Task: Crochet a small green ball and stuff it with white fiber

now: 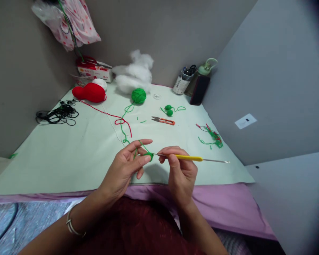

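Head view, lower centre: left grip (127, 161) pinches green piece (149, 155), right grip (183, 168) holds hook (189, 157); if yarn (144, 146) slackens, hook may slip out.

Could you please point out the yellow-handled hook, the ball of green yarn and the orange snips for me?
Yellow-handled hook (192, 158): head view, on its handle.
Ball of green yarn (138, 96): head view, on its middle.
Orange snips (165, 121): head view, on the orange handle.
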The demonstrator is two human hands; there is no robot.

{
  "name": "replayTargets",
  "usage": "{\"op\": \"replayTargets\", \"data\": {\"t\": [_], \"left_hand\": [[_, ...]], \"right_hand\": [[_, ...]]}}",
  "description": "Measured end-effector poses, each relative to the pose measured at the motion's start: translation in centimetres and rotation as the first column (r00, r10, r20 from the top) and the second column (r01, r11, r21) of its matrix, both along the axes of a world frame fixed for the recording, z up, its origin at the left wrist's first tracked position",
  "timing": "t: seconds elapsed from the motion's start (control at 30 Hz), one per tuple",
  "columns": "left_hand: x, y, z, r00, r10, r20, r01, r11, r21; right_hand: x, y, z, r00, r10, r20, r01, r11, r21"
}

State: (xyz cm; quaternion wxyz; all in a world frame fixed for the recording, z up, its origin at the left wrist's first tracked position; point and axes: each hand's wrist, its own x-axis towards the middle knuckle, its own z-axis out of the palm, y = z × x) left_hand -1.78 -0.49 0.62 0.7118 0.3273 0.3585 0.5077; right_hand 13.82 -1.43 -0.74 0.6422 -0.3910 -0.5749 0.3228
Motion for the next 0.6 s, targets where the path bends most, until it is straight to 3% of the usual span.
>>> {"op": "replayTargets", "data": {"t": [0.1,0.23,0.3,0.4,0.5,0.6], "left_hand": [[-0.3,0.1,-0.1,0.999,0.021,-0.029,-0.020,0.999,0.029],[-0.2,0.0,0.1,1.000,0.012,-0.019,-0.011,0.999,0.043],[0.0,-0.1,0.1,1.000,-0.030,-0.004,0.030,0.998,0.053],[0.2,-0.1,-0.1,0.998,-0.064,-0.006,0.065,0.996,0.058],[0.4,-0.2,-0.3,0.999,-0.011,-0.036,0.013,0.999,0.045],[0.6,-0.2,-0.4,0.999,0.026,0.037,-0.026,1.000,-0.001]], "right_hand": [[0.4,-0.3,0.2,1.000,-0.020,-0.001,0.020,1.000,0.014],[0.5,0.0,0.3,0.979,0.088,-0.184,-0.099,0.994,-0.050],[0.3,0.4,0.2,0.974,0.125,-0.188,-0.140,0.988,-0.067],[-0.2,0.5,0.1,0.996,0.071,-0.052,-0.073,0.997,-0.036],[-0.4,0.2,-0.2,0.996,-0.004,0.091,-0.001,0.999,0.050],[-0.5,-0.3,-1.0,0.926,-0.154,0.345,0.057,0.959,0.276]]}}
